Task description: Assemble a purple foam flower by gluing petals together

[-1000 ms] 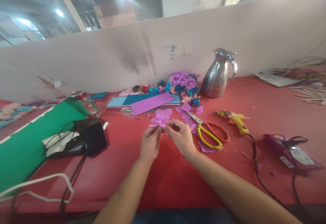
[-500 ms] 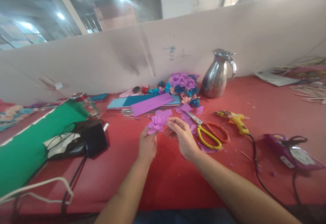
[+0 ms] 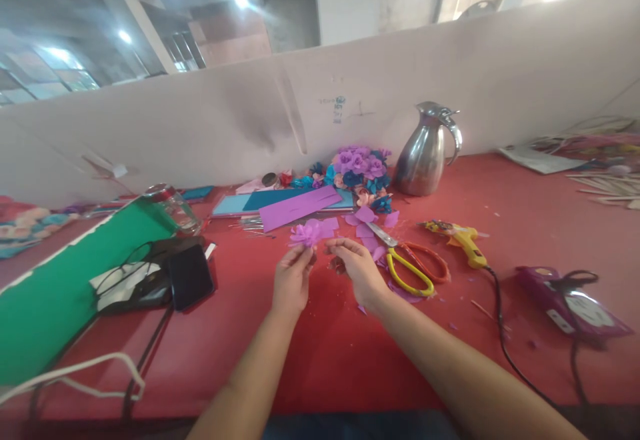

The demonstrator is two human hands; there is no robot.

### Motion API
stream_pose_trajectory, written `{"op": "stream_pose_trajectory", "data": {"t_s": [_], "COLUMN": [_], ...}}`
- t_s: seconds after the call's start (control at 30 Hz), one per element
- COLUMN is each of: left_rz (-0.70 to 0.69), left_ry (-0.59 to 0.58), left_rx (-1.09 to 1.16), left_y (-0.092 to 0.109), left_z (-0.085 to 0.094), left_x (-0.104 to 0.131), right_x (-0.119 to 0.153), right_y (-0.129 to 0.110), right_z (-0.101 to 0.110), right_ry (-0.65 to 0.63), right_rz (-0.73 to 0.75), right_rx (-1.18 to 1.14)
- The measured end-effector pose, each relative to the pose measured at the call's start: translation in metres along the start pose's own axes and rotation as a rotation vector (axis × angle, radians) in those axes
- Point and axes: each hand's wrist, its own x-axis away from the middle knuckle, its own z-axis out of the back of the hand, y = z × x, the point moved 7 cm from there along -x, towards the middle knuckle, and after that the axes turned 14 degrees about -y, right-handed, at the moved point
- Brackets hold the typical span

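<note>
My left hand [image 3: 293, 280] pinches a purple paper flower [image 3: 306, 232] from below, with its petals facing up and tilted away. To the right of the flower, my right hand [image 3: 356, 268] is apart from it, with loosely bent fingers and nothing visible between them. Scissors [image 3: 410, 270] with one yellow and one red handle lie just beyond my right hand. Around their blades are loose purple paper petals [image 3: 367, 215]. Behind the flower, a purple paper strip [image 3: 299, 208] rests on blue sheets [image 3: 233, 203].
A yellow glue gun [image 3: 467, 243] and a purple corded device [image 3: 570, 300] lie at right. A steel jug [image 3: 425, 153] stands behind, beside finished paper flowers [image 3: 361, 163]. At left are a phone [image 3: 190, 277], a glass jar [image 3: 175, 208] and a green board [image 3: 100, 273].
My right fingers have come off the flower's petal, leaving a gap. The flower has turned in my left hand, so it shows more from the side.
</note>
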Motion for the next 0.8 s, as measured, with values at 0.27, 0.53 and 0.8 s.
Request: {"op": "stream_pose_trajectory", "data": {"t_s": [0.27,0.53,0.8], "left_rz": [0.043,0.009,0.049], "left_ry": [0.015,0.023,0.031], "left_rx": [0.010,0.009,0.064], "left_y": [0.000,0.001,-0.002], "left_z": [-0.005,-0.004,-0.001], "left_x": [0.003,0.003,0.000], "right_x": [0.000,0.002,-0.004], "right_y": [-0.002,-0.010,-0.013], "right_z": [-0.006,-0.008,0.003], "right_ry": [-0.072,-0.072,-0.002], "right_rz": [0.092,0.128,0.215], "right_rx": [0.158,0.207,0.394]}}
